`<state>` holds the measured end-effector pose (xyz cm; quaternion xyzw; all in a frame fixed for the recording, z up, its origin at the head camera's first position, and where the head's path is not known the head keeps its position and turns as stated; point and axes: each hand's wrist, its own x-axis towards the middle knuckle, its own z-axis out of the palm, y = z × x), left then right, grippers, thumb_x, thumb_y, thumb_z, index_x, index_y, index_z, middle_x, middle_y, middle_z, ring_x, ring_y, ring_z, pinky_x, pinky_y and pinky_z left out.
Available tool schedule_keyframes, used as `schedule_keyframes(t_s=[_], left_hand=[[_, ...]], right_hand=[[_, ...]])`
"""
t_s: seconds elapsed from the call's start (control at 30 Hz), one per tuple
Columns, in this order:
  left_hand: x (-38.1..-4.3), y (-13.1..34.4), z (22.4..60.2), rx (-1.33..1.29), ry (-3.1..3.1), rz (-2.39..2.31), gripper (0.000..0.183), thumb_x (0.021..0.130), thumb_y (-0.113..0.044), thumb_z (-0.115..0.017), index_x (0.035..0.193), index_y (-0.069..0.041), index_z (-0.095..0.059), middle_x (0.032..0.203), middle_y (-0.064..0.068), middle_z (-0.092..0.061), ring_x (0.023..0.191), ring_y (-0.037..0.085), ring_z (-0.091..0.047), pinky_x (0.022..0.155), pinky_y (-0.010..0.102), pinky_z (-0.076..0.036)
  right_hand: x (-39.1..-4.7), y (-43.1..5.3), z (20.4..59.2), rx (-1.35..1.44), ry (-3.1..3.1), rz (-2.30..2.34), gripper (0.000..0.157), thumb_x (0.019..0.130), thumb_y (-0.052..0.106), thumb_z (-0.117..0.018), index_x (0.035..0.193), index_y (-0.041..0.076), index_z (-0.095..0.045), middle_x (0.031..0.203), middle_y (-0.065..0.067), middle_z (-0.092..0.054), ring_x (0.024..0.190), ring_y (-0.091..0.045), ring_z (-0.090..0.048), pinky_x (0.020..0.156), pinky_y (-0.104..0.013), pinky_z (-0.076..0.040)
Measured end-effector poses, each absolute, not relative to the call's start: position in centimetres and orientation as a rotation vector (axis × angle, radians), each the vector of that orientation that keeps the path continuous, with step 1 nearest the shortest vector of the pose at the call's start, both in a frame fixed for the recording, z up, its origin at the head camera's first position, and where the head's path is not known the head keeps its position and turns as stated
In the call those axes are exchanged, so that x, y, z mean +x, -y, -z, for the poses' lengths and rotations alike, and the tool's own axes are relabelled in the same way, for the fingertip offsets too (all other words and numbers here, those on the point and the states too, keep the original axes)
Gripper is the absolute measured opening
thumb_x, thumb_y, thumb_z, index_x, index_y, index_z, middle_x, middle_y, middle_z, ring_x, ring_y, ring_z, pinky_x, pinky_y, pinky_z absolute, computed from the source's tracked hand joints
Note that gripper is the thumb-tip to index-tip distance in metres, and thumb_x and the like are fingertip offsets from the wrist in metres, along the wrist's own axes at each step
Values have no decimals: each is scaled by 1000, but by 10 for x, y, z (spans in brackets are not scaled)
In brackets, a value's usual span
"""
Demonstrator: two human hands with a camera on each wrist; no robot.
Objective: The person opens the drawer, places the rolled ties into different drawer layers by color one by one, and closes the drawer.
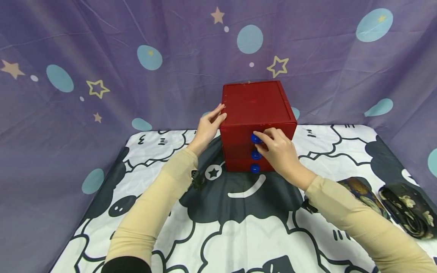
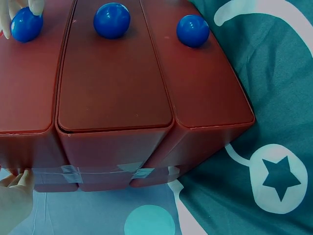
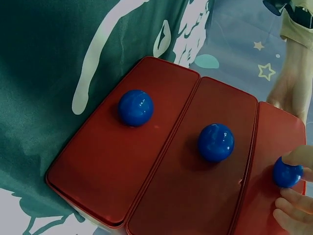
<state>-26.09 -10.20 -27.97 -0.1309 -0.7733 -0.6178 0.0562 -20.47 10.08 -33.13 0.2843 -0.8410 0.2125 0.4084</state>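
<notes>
A red three-drawer box (image 1: pixel 254 104) stands on the patterned cloth, its drawer fronts facing me and all flush. Each front carries one round blue knob; the middle knob (image 2: pixel 111 20) and the bottom knob (image 2: pixel 192 31) are untouched. My right hand (image 1: pixel 281 153) pinches the top knob (image 3: pixel 287 172) between thumb and fingers. Against the box's left side rests my left hand (image 1: pixel 208 127), its fingers fairly straight near the upper edge. In the left wrist view, clear tape (image 2: pixel 105 171) runs along the side of the box.
Two folded dark floral cloth items (image 1: pixel 407 210) lie at the right side of the table. A white and dark-grey cartoon tablecloth (image 1: pixel 218 239) covers the surface. Behind the box hangs a purple curtain (image 1: pixel 191 57) with stars and blue spots.
</notes>
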Motion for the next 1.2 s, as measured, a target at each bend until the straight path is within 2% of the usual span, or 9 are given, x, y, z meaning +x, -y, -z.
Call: schedule_keyframes(t_s=[0.1,0.37,0.93,1.2], left_hand=[[-263,102,282,-393,2348,1873,43,89,-12,-52,130,-5,-44,139,6,-35,125,15,-34,101,22,-31],[-281,106,300,-386,2332,1880,42,88,-19,-54,129,-14,-47,138,-2,-37,124,9,-36,99,19,-32],[-281,106,301,-389,2322,1872,42,89,-18,-54,129,-12,-47,138,-3,-38,124,6,-34,98,18,-33],[-270,104,288,-396,2329,1901,43,89,-14,-53,130,-7,-45,139,4,-35,126,12,-33,100,22,-32]], right_hand=[[-204,-101,331,720,2125,-548,40,66,7,-77,104,5,-66,89,-15,-56,78,-26,-53,60,-38,-53],[-203,-102,331,735,2123,-560,40,66,7,-77,104,4,-66,88,-15,-57,78,-26,-54,63,-37,-53],[-192,-105,326,749,2098,-569,31,66,7,-77,95,2,-68,88,-13,-59,78,-25,-54,64,-36,-52],[-189,-109,328,763,2060,-582,29,65,7,-77,92,1,-68,87,-13,-59,76,-25,-54,61,-35,-52]])
